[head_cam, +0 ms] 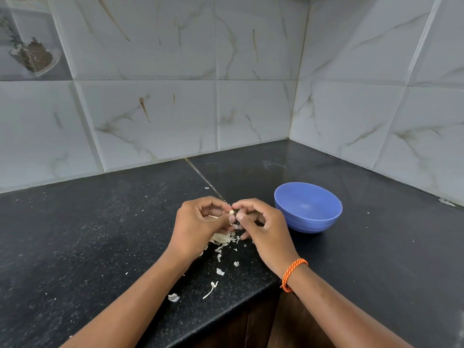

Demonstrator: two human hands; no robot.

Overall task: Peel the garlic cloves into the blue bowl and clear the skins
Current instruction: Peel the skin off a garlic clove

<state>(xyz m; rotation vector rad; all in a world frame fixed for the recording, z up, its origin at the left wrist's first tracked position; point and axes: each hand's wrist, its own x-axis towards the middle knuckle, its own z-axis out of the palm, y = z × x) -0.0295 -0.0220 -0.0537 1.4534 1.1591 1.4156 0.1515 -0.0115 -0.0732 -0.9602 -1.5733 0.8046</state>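
Loose skins: we note pale scraps (213, 289) strewn on the black counter (100, 234), nearer to us than the bowl and to its left, along the counter's front edge.
Skin pile: we find a heap of papery skins (222, 238) left of the bowl, directly beneath the two hands.
Wrist cord: we record an orange braided cord (292, 273) on the right wrist, on the near side of the bowl.
Left hand: the left hand (198, 226) is held just left of the bowl, fingers curled, thumb and fingertips pinching a small garlic clove (231, 212).
Right hand: the right hand (261, 227) meets the left at the clove, its thumb and forefinger nipping the same clove; the two hands are together.
Bowl: the blue bowl (308, 207) stands upright on the counter, just right of the right hand; we see no cloves inside it.
Wall: marbled tiles (155, 114) rise behind the bowl, meeting in a corner.
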